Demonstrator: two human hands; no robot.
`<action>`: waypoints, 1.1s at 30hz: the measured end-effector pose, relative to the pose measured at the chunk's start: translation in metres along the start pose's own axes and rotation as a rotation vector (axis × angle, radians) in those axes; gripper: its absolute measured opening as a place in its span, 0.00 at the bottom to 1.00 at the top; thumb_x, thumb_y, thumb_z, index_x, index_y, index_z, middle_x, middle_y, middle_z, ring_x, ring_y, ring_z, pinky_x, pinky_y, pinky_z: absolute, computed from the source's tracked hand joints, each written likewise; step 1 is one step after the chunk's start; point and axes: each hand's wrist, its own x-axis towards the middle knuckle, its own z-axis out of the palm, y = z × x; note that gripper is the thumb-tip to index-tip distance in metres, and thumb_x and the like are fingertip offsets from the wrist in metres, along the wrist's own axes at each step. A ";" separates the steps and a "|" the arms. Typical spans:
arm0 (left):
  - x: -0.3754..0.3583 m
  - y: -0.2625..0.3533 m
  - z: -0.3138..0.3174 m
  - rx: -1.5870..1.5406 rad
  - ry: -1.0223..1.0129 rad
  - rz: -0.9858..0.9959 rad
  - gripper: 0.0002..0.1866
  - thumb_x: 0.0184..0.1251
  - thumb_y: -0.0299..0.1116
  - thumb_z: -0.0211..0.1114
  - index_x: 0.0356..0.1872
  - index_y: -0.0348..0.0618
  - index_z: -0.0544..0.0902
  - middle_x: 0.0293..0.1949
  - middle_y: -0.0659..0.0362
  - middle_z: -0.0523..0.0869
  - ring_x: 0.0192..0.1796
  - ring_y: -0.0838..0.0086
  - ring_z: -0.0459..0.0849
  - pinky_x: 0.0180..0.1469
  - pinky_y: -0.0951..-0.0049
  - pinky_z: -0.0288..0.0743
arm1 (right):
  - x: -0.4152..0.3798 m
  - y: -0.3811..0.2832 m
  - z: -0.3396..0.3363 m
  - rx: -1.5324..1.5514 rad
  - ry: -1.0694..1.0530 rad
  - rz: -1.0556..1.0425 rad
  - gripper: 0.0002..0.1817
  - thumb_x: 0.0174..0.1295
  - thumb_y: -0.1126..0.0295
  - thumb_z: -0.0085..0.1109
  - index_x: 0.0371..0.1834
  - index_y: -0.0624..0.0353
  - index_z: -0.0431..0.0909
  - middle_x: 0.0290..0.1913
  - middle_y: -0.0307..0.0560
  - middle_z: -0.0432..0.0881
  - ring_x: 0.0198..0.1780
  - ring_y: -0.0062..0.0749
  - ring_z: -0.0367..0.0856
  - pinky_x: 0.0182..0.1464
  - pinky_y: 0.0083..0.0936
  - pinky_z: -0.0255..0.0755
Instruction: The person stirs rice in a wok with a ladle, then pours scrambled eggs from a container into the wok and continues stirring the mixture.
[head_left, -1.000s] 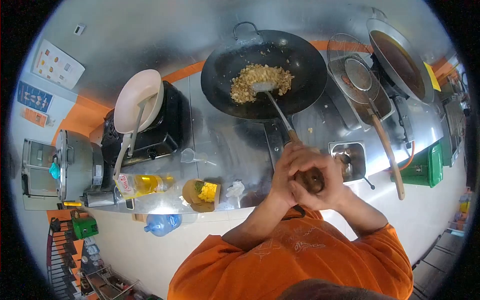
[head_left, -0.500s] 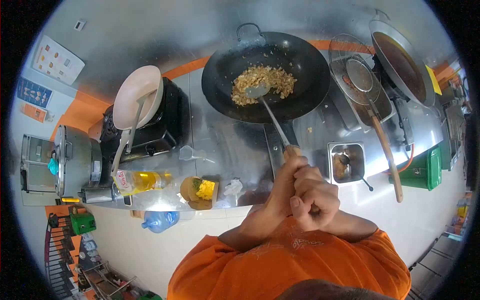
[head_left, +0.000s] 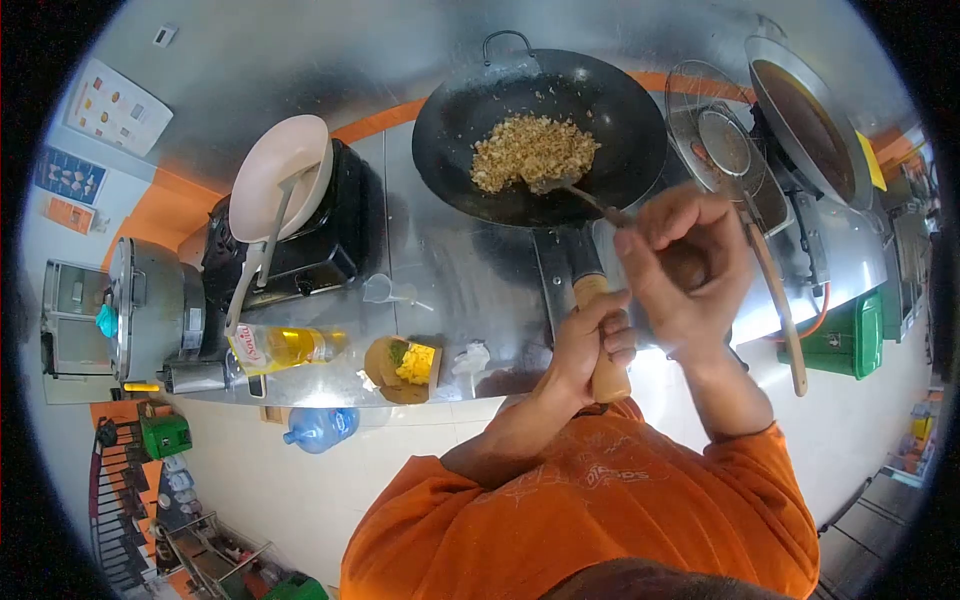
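Note:
Chopped brown food [head_left: 533, 150] lies in the middle of a large black wok [head_left: 440, 130]. My left hand [head_left: 590, 345] is wrapped round the wok's wooden handle [head_left: 609, 380], below the pan. Raised to the right of it, my right hand [head_left: 695, 265] grips the metal spatula [head_left: 590, 198] near the wok's lower right rim. The spatula's tip rests at the lower edge of the food. Part of its handle is hidden inside my right hand.
On the left are a light pan [head_left: 265, 185] on a black stove [head_left: 330, 240], an oil bottle [head_left: 290, 345] and a box with yellow food [head_left: 405, 368]. To the right stand wire strainers [head_left: 722, 140] and a second wok with dark liquid [head_left: 810, 120].
My right hand has moved up and right, apart from my left hand. My left hand has shifted down onto the wok handle. The food is gathered differently, and the spatula has swung rightward.

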 end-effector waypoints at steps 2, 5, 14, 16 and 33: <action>0.004 0.000 -0.005 -0.013 0.015 -0.023 0.12 0.75 0.45 0.56 0.34 0.50 0.74 0.21 0.71 0.68 0.17 0.86 0.66 0.18 0.83 0.63 | -0.014 0.030 0.008 0.149 0.113 -0.135 0.13 0.60 0.83 0.65 0.34 0.59 0.68 0.33 0.41 0.77 0.29 0.17 0.73 0.31 0.11 0.67; 0.003 -0.001 -0.010 0.020 -0.034 -0.066 0.08 0.72 0.39 0.57 0.32 0.51 0.72 0.20 0.72 0.65 0.17 0.88 0.65 0.19 0.82 0.64 | -0.017 0.051 0.000 -0.027 0.086 -0.105 0.10 0.62 0.82 0.62 0.29 0.61 0.69 0.28 0.45 0.79 0.26 0.20 0.75 0.31 0.16 0.71; -0.072 -0.031 -0.036 -0.116 -0.031 -0.201 0.06 0.66 0.31 0.57 0.42 0.50 0.76 0.17 0.67 0.68 0.15 0.81 0.69 0.17 0.74 0.64 | -0.007 0.028 -0.014 -0.530 -0.175 -0.360 0.03 0.62 0.80 0.61 0.35 0.65 0.77 0.28 0.50 0.80 0.25 0.35 0.78 0.33 0.23 0.75; -0.032 0.014 -0.028 -0.001 -0.087 -0.144 0.09 0.66 0.32 0.56 0.46 0.52 0.76 0.16 0.65 0.69 0.15 0.78 0.70 0.16 0.71 0.64 | -0.025 0.040 -0.015 -0.047 0.118 -0.389 0.08 0.60 0.79 0.65 0.42 0.67 0.80 0.34 0.52 0.83 0.32 0.32 0.82 0.39 0.24 0.77; -0.073 0.041 0.071 0.389 -0.223 -0.071 0.15 0.68 0.36 0.57 0.52 0.41 0.76 0.27 0.53 0.81 0.22 0.69 0.81 0.25 0.63 0.78 | 0.048 0.032 -0.057 -0.187 -0.258 0.046 0.06 0.69 0.70 0.54 0.39 0.61 0.77 0.29 0.39 0.78 0.29 0.27 0.74 0.36 0.20 0.71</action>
